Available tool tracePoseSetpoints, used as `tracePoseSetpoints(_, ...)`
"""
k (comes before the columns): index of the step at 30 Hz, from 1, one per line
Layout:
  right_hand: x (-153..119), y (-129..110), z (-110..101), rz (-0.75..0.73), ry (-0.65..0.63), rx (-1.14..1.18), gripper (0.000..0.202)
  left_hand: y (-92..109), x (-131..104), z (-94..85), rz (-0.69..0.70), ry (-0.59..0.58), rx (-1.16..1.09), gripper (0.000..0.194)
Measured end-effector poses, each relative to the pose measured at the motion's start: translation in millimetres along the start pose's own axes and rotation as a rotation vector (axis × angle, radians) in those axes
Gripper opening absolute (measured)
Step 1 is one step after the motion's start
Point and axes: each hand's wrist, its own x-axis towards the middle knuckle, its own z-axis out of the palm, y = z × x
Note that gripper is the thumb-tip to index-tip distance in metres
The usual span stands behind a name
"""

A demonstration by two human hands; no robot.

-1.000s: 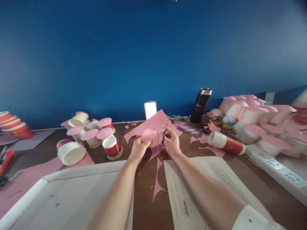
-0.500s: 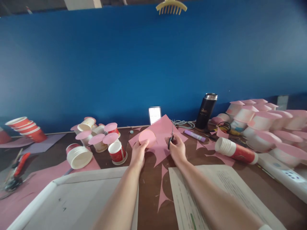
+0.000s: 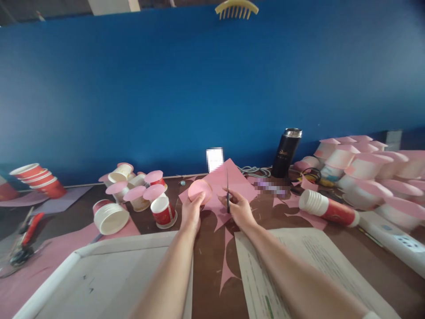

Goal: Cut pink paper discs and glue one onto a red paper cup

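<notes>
My left hand [image 3: 191, 215] is closed on a round pink paper disc [image 3: 199, 189], with the thumb on top near its lower edge. A pair of dark-handled scissors [image 3: 228, 195] sits in my right hand [image 3: 242, 212], blades pointing away from me toward the wall. The scissors are to the right of the disc and apart from it. Below and behind both hands lies a pink paper sheet [image 3: 230, 170] with curved cut edges. A curved pink scrap [image 3: 226, 266] rests on the table nearer me, between my forearms.
Paper cups with pink discs [image 3: 135, 193] stand at left, by a red cup [image 3: 163, 212]. More disc-topped cups [image 3: 368, 165] crowd the right. There are also a black bottle [image 3: 286, 153], a stacked cup sleeve [image 3: 328, 208], a white board [image 3: 133, 274] and a printed sheet [image 3: 299, 257].
My right hand has shifted a little left with the scissors, which now come closer to the disc. My left hand with the disc has barely moved.
</notes>
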Motion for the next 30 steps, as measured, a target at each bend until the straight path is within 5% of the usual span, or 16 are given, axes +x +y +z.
tracePoseSetpoints(11,7,2,-4,0.064,0.002,0.185,0.057,-5,-14,7.3,0.01,-0.164,0.135,0.049)
tracePoseSetpoints(17,5,4,-2,0.079,0.011,0.197,0.053,0,-20,13.9,-0.092,-0.232,-0.055,0.043)
tracePoseSetpoints(30,-5,6,10,0.064,0.032,0.219,0.06,7,-32,29.6,-0.338,-0.03,-0.449,0.032)
